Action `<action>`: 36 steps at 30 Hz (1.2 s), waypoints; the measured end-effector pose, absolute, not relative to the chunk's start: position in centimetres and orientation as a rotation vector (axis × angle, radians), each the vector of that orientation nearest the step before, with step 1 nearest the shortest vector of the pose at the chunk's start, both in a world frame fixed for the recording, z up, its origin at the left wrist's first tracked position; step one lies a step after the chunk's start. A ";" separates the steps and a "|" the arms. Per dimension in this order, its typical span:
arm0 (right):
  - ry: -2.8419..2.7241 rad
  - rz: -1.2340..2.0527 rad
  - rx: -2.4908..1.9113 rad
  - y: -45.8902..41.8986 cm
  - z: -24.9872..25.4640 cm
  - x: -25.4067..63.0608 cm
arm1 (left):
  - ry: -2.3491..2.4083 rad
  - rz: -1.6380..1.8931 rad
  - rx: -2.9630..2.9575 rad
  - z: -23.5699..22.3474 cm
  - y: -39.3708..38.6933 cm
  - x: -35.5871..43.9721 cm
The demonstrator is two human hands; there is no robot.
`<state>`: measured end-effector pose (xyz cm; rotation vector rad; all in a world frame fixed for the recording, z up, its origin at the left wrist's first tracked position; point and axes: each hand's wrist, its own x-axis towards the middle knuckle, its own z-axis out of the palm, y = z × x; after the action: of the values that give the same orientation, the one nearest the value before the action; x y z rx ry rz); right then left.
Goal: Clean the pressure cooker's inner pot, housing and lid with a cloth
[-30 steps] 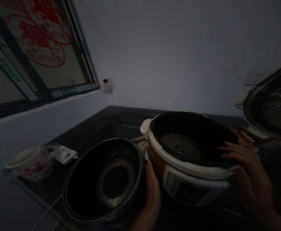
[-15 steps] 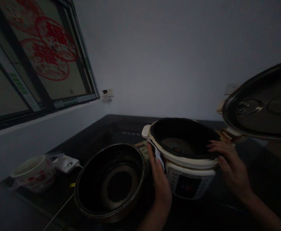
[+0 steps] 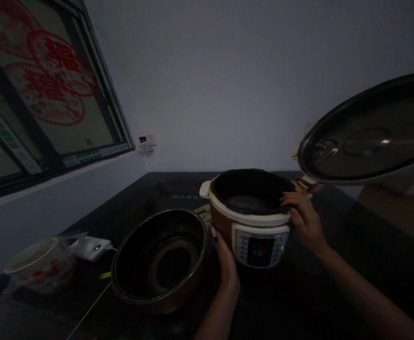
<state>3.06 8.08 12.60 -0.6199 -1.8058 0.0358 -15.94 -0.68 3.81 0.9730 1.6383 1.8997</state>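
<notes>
An electric pressure cooker with a brown body, cream rim and front button panel stands in front of me, its dark interior exposed. Its lid is swung up at the right. My right hand grips the right part of the rim, fingers over the inside and thumb outside. Along the lower left side of the body lies my left hand, pressing a white cloth; most of the cloth is hidden. Left of that hand, a dark inner pot rests on the counter, tilted toward me in view.
A bowl in a clear plastic bag and a white device with a cable are at the left of the black counter. Wall sockets and a window with red decals lie beyond.
My left hand has slid down the cooker's left side with the cloth, which shows less now. My right hand stays on the rim. The view has turned slightly right.
</notes>
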 end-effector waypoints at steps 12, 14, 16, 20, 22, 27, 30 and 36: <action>-1.909 0.066 -0.632 7.3 13.5 3.7 | 1.802 1.821 1.752 5.0 -3.7 -12.2; -1.896 0.068 -0.633 7.2 13.5 3.7 | 1.827 1.850 1.568 4.4 -3.8 -11.8; -1.890 0.077 -0.633 7.2 13.6 3.7 | 1.862 1.809 1.618 3.9 -4.2 -11.3; -1.912 0.119 -0.621 6.9 13.9 3.7 | 1.997 1.604 2.064 3.1 -4.8 -11.3; -1.924 0.132 -0.611 6.8 14.0 3.9 | 1.978 1.522 2.349 3.2 -4.6 -12.1; -1.951 0.145 -0.588 6.7 14.0 4.3 | 1.711 1.194 2.871 4.6 -3.7 -13.0; -2.015 0.141 -0.594 6.8 14.3 4.6 | 1.487 0.933 3.033 5.1 -3.4 -12.4; -2.042 -0.029 -0.610 4.4 14.6 5.6 | 1.253 0.830 3.131 5.4 -3.9 -13.0</action>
<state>5.61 4.42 14.57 -0.6102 -2.0424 -0.0288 -12.99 -3.87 5.43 3.1308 1.2529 0.8302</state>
